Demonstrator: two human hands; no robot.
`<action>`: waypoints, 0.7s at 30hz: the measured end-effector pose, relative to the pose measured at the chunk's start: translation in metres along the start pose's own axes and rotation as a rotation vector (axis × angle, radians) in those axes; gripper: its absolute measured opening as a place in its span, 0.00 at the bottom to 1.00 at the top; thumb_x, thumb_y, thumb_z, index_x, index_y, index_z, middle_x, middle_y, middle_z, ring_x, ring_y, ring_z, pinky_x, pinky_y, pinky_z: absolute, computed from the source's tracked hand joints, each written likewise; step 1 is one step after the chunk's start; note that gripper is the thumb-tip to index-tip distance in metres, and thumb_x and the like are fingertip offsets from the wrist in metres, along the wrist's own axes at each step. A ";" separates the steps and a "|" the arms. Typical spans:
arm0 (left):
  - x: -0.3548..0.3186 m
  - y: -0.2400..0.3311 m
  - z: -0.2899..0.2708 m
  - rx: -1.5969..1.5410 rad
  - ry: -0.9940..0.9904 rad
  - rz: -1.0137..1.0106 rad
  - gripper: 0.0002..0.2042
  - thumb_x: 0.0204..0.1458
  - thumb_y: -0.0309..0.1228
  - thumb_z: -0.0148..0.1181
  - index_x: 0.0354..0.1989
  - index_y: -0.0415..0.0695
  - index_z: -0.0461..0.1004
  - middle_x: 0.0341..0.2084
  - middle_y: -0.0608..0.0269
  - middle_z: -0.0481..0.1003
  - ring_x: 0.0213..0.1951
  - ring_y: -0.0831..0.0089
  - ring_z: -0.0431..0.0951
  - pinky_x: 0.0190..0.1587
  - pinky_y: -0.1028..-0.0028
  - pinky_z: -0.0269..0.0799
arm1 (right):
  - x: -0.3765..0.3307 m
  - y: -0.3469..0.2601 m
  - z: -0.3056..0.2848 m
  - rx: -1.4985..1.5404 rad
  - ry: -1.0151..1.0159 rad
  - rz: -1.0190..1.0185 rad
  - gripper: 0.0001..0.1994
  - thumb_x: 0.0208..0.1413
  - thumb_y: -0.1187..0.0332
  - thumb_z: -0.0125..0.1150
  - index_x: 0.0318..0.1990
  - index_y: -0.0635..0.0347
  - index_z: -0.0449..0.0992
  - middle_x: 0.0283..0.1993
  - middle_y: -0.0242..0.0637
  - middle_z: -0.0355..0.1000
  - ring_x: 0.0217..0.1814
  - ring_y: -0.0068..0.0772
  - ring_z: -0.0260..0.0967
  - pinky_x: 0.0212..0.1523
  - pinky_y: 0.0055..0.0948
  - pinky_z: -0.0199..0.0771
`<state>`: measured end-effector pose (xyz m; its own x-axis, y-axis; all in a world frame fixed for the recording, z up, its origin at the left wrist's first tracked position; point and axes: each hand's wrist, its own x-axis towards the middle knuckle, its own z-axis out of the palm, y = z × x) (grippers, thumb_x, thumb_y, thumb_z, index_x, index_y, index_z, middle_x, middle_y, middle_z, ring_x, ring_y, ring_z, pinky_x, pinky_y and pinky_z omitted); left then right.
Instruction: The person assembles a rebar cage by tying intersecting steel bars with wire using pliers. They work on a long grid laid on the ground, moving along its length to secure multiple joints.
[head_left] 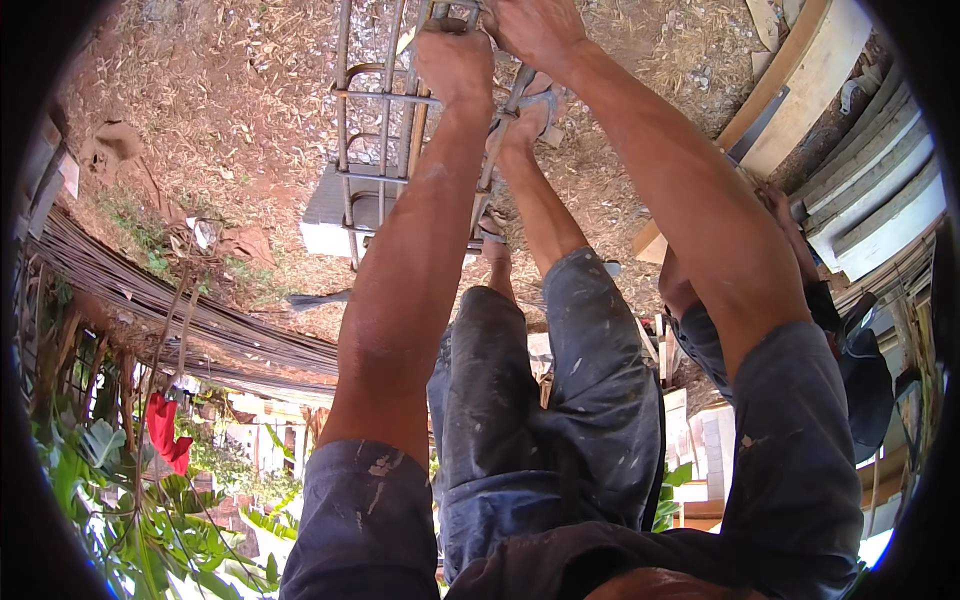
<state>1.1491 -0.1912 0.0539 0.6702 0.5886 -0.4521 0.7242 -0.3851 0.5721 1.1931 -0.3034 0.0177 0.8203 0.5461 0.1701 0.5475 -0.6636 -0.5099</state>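
A rebar cage, made of long steel bars with square stirrups across them, runs away from me at the top of the view. My left hand is closed in a fist round part of its upper end, next to a crossing stirrup. Just to the right, my right hand is bent over the bar on the cage's right side. The top edge of the view cuts off some of its fingers. A grey block lies under the cage's left side. My sandalled foot stands beside the right bar.
Long thin rods lie along the left. Wooden planks and stacked curved pale pieces stand at the right. Close to my right arm is another person's knee. A red cloth hangs among plants at lower left.
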 end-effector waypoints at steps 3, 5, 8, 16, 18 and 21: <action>0.007 0.000 -0.008 -0.010 0.136 0.069 0.09 0.44 0.27 0.61 0.34 0.36 0.77 0.29 0.39 0.79 0.36 0.43 0.81 0.43 0.54 0.75 | 0.001 0.004 -0.002 -0.033 -0.088 0.002 0.09 0.45 0.67 0.59 0.35 0.59 0.75 0.37 0.43 0.74 0.43 0.44 0.74 0.41 0.41 0.76; 0.019 -0.008 -0.014 0.144 0.120 0.250 0.12 0.45 0.28 0.62 0.38 0.39 0.82 0.25 0.48 0.81 0.29 0.51 0.83 0.40 0.62 0.78 | 0.001 0.001 -0.003 -0.040 -0.131 0.010 0.09 0.45 0.67 0.59 0.34 0.59 0.75 0.37 0.43 0.74 0.43 0.43 0.74 0.41 0.40 0.76; 0.033 -0.002 -0.024 0.344 0.002 0.431 0.10 0.44 0.29 0.62 0.35 0.41 0.82 0.25 0.48 0.81 0.31 0.49 0.83 0.39 0.60 0.78 | 0.004 0.005 -0.007 -0.039 -0.164 0.018 0.08 0.44 0.68 0.59 0.33 0.59 0.74 0.36 0.42 0.74 0.43 0.44 0.74 0.41 0.40 0.76; 0.030 0.037 -0.025 0.588 -0.361 0.035 0.14 0.54 0.32 0.57 0.47 0.40 0.75 0.46 0.44 0.75 0.45 0.53 0.76 0.47 0.56 0.75 | 0.037 0.005 -0.023 0.128 -0.459 0.497 0.07 0.46 0.70 0.60 0.23 0.65 0.77 0.24 0.48 0.74 0.30 0.47 0.76 0.32 0.44 0.75; 0.028 0.023 -0.020 0.512 -0.147 0.178 0.12 0.48 0.33 0.60 0.36 0.38 0.80 0.32 0.44 0.79 0.36 0.50 0.81 0.42 0.59 0.77 | 0.042 0.030 -0.018 0.378 -0.558 0.525 0.09 0.45 0.67 0.61 0.23 0.66 0.78 0.24 0.50 0.75 0.30 0.46 0.77 0.31 0.44 0.74; 0.027 0.040 -0.019 0.493 -0.087 0.094 0.11 0.48 0.31 0.61 0.30 0.33 0.81 0.26 0.44 0.81 0.31 0.51 0.83 0.37 0.60 0.78 | 0.049 0.035 -0.019 0.465 -0.549 0.666 0.10 0.45 0.66 0.61 0.25 0.67 0.80 0.25 0.51 0.76 0.29 0.45 0.77 0.30 0.43 0.73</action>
<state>1.1926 -0.1776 0.0773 0.7322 0.4821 -0.4811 0.6365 -0.7357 0.2314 1.2561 -0.3098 0.0240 0.6823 0.3734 -0.6285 -0.2157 -0.7186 -0.6611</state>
